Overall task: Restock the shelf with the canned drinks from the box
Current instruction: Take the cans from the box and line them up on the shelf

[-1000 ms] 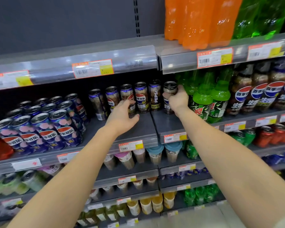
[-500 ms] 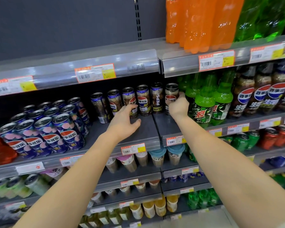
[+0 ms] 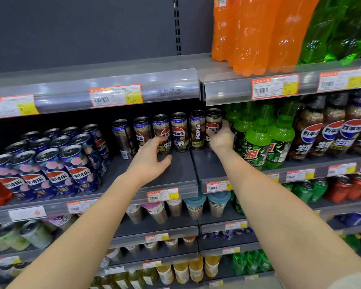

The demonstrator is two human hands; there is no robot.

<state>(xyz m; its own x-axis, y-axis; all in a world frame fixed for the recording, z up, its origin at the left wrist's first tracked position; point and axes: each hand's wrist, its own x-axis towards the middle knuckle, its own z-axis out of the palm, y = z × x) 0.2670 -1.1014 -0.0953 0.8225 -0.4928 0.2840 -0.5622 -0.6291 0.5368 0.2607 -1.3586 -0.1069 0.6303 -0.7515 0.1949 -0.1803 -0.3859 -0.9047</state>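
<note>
- The shelf (image 3: 181, 172) shows a bare grey strip in front of the tall drinks, and the row sits well back, so I judge the front is being kept free for further stock; the box itself is not in view
- The short cans (image 3: 50, 172) to the left are packed several ranks deep with logos outward, probably the pattern the tall row is meant to follow
- The green bottles (image 3: 256, 140) stand just beside the right end of the row, leaving a tight slot there, which would explain why that end is handled from the front
- The tall cans (image 3: 178, 132) stand upright in a single line of six, side by side across the join between two shelf boards; their labels face different ways
- The right hand (image 3: 221, 138) is clamped round the end can (image 3: 214, 123), thumb on its front and fingers on the side next to the bottles, likely to seat or turn it
- The left hand (image 3: 148, 161) is spread with the thumb well apart, fingertips at the lower part of the third can from the left, holding nothing; I take it as steadying the neighbours
- A price label (image 3: 162, 195) on the shelf lip below marks the spot
</note>
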